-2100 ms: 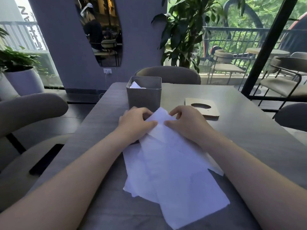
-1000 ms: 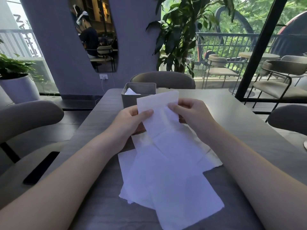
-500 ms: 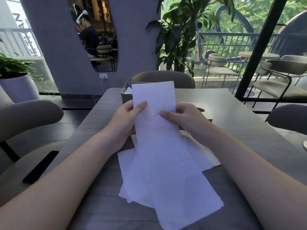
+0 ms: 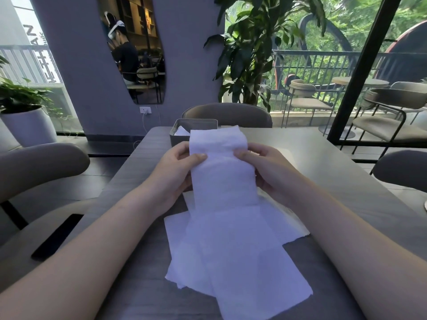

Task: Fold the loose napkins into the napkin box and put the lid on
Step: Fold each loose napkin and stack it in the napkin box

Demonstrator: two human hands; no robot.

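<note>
Here, left hand (image 4: 178, 167) and right hand (image 4: 265, 167) pinch napkin (image 4: 221, 172) | napkin box (image 4: 184, 125) mostly hidden | lid (image 4: 286, 153) barely visible

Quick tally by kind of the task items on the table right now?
Napkin box: 1
Lid: 1, mostly hidden behind the right hand
Napkin held by both hands (left hand): 1
Loose napkin pile: 1, sheets uncountable
Total: 4
</note>
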